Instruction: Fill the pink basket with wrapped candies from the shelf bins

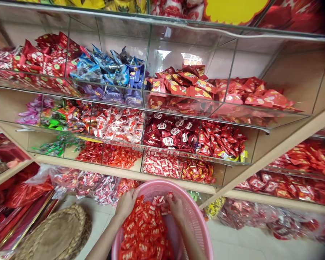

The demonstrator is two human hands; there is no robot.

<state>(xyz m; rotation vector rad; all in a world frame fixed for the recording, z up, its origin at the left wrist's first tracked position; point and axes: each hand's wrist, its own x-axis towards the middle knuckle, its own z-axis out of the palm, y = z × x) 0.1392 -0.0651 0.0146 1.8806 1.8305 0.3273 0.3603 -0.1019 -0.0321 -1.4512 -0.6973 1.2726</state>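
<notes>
Right hand point(175, 206) first: its fingers look pinched on a small red-and-white packet point(170, 195), a bit blurry tbh. Left hand point(127, 203) is at the left side of the basket's rim, and I can't tell if those fingers are clamped on it, they're mostly hidden. Between the arms there's a big pile of orange-red packets point(144, 231) filling the left and near part of the pink basket point(203, 216). On the floor point(233, 234) to the left sits a round woven thing point(54, 234). Far side is a wooden shelf point(276, 150) with clear dividers, maroon packets point(176, 131) mid-level, blue packets point(97, 70) higher up on the left.
</notes>
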